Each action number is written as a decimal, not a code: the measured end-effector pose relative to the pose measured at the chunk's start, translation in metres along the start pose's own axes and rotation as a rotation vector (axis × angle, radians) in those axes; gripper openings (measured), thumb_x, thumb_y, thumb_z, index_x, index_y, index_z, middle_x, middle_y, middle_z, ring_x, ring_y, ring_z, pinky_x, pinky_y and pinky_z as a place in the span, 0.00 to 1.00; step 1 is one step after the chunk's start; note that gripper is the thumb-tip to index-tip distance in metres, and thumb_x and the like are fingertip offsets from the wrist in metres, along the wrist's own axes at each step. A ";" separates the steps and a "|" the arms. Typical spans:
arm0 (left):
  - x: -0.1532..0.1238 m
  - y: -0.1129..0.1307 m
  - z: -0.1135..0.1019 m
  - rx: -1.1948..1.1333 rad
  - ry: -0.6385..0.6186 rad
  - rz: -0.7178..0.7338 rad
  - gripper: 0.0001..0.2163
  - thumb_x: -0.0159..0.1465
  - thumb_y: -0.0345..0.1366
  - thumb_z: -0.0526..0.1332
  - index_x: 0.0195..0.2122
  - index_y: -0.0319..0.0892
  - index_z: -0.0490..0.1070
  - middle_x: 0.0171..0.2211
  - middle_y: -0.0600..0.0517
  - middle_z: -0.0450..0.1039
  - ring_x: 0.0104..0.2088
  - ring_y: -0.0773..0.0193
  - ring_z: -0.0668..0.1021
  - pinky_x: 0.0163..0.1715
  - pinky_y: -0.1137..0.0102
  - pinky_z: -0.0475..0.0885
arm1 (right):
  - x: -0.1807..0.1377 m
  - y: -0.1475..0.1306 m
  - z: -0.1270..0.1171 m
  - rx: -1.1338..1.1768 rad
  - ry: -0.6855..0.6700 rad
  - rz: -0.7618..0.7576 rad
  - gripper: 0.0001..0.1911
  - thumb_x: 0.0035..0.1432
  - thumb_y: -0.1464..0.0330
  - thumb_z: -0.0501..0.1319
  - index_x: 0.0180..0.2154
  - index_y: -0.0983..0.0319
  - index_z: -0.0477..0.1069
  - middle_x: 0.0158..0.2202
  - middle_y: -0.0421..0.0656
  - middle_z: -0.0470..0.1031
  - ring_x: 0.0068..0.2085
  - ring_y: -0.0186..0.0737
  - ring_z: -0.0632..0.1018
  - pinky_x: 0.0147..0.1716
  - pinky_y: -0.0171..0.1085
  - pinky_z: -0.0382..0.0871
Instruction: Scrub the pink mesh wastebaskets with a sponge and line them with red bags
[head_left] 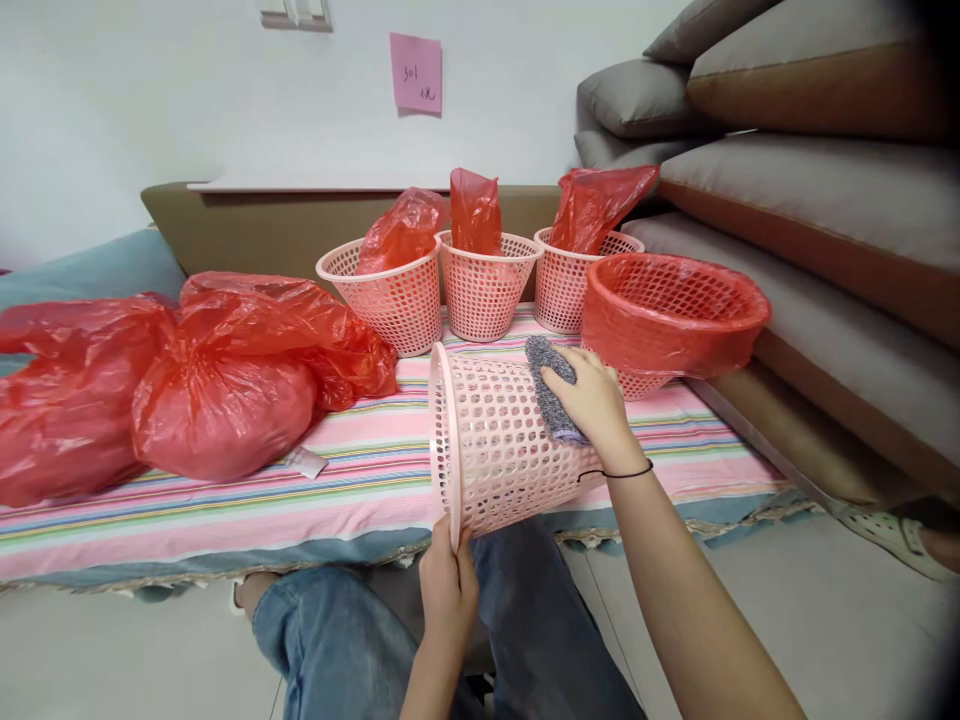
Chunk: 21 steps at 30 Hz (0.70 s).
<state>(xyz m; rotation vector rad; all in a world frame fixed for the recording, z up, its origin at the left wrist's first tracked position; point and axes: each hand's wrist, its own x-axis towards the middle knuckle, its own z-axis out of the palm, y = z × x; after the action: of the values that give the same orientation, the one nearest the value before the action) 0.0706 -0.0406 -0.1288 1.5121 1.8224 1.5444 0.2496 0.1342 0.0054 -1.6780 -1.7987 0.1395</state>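
Observation:
A pink perforated plastic wastebasket [499,440] lies tilted on its side above my lap, its open rim turned to the left. My left hand [448,580] is closed around the lower part of that rim. Against the basket's upper side, my right hand [589,395] presses a grey fuzzy cloth [551,385], with the fingers partly over it. Just behind the right hand stands another pink basket with a red plastic bag [667,330] stretched over its rim and outside.
Three upright pink baskets [484,300] holding red bags stand at the back. Full, knotted red bags [225,400] sit at left on the striped cloth [360,500]. Grey cushions [810,200] are stacked at right. A pink note [417,75] is on the wall.

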 end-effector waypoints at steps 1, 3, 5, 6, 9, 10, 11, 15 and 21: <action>-0.001 0.000 -0.001 -0.005 -0.003 -0.003 0.11 0.67 0.41 0.51 0.42 0.43 0.70 0.32 0.45 0.80 0.32 0.55 0.83 0.29 0.67 0.74 | -0.002 0.000 0.000 -0.010 0.006 0.005 0.26 0.62 0.57 0.55 0.59 0.57 0.71 0.61 0.50 0.70 0.56 0.59 0.71 0.54 0.59 0.64; -0.002 0.002 -0.003 -0.018 -0.020 -0.010 0.12 0.68 0.42 0.51 0.41 0.43 0.70 0.32 0.47 0.79 0.31 0.57 0.82 0.30 0.68 0.74 | -0.006 -0.003 0.001 -0.031 0.024 0.025 0.27 0.63 0.56 0.55 0.60 0.55 0.70 0.62 0.49 0.68 0.56 0.61 0.71 0.53 0.61 0.65; -0.002 0.005 -0.007 -0.040 -0.060 -0.027 0.12 0.69 0.44 0.52 0.38 0.44 0.70 0.29 0.50 0.77 0.29 0.60 0.80 0.29 0.69 0.73 | -0.011 -0.005 0.003 -0.047 0.045 0.040 0.27 0.63 0.55 0.55 0.61 0.53 0.69 0.64 0.48 0.66 0.55 0.63 0.70 0.52 0.63 0.65; 0.000 0.008 -0.010 -0.053 -0.082 -0.039 0.11 0.69 0.44 0.53 0.37 0.44 0.70 0.27 0.52 0.76 0.28 0.62 0.79 0.29 0.70 0.72 | -0.013 -0.006 0.003 -0.049 0.056 0.040 0.27 0.63 0.55 0.55 0.61 0.53 0.68 0.65 0.48 0.66 0.55 0.63 0.70 0.51 0.64 0.66; 0.012 0.020 -0.020 -0.150 -0.105 -0.074 0.09 0.66 0.44 0.60 0.40 0.44 0.69 0.32 0.52 0.75 0.33 0.63 0.79 0.34 0.71 0.74 | -0.017 -0.007 0.005 -0.046 0.085 0.021 0.26 0.63 0.56 0.54 0.61 0.53 0.69 0.64 0.49 0.65 0.54 0.63 0.70 0.50 0.64 0.66; 0.019 0.026 -0.024 -0.193 -0.090 -0.066 0.11 0.65 0.44 0.62 0.44 0.44 0.68 0.37 0.50 0.76 0.38 0.62 0.80 0.38 0.69 0.74 | -0.018 -0.007 0.005 -0.047 0.088 0.016 0.26 0.63 0.56 0.55 0.60 0.53 0.69 0.64 0.49 0.66 0.54 0.63 0.70 0.50 0.64 0.67; 0.029 0.033 -0.029 -0.236 -0.069 -0.047 0.15 0.64 0.43 0.63 0.48 0.44 0.67 0.43 0.48 0.76 0.43 0.60 0.80 0.42 0.68 0.74 | -0.019 -0.007 0.005 -0.049 0.088 0.013 0.26 0.63 0.56 0.55 0.60 0.53 0.69 0.64 0.50 0.66 0.54 0.63 0.70 0.50 0.63 0.67; 0.079 0.071 -0.045 -0.228 0.000 0.134 0.16 0.66 0.42 0.60 0.54 0.45 0.65 0.56 0.45 0.70 0.56 0.57 0.74 0.51 0.63 0.71 | -0.025 -0.009 0.002 -0.068 0.070 -0.005 0.26 0.63 0.57 0.55 0.60 0.55 0.70 0.62 0.51 0.67 0.55 0.63 0.69 0.50 0.62 0.67; 0.162 0.109 -0.036 0.090 0.012 0.312 0.14 0.66 0.40 0.59 0.51 0.41 0.68 0.52 0.44 0.73 0.55 0.53 0.73 0.57 0.55 0.65 | -0.044 -0.011 -0.006 -0.077 0.075 -0.018 0.24 0.63 0.58 0.55 0.58 0.56 0.71 0.62 0.50 0.67 0.57 0.62 0.68 0.52 0.60 0.67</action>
<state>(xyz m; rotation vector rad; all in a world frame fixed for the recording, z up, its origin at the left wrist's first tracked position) 0.0345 0.0617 0.0371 1.9086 1.7463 1.6249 0.2410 0.0901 -0.0015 -1.6966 -1.7829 -0.0011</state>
